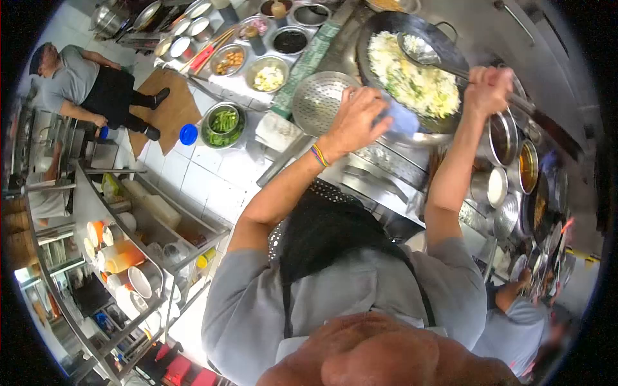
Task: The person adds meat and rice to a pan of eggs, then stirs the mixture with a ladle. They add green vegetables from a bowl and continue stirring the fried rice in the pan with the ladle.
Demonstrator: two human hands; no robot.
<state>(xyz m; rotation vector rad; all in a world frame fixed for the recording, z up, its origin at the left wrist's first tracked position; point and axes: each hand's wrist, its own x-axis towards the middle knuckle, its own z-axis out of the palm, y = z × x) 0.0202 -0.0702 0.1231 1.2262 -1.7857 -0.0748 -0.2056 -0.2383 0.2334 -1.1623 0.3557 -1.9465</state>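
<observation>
My right hand (489, 91) is closed around the long handle of a metal ladle (418, 49), whose bowl rests over the rice. White rice with green and yellow bits (412, 74) fills a dark wok (371, 33). My left hand (360, 119), with a coloured band at the wrist, is beside the near left rim of the wok, thumb and fingers apart. A blurred blue cloth (402, 119) lies at the rim just right of it. Partly behind my left hand is a round perforated strainer (315, 100).
Ingredient bowls (270, 74) stand on the counter at upper left. Greens sit in a bowl (224, 122) below them. Metal pots (502, 138) stand at the right. One person (103, 83) is at the far left, another (515, 325) at lower right. A shelf rack (122, 257) is lower left.
</observation>
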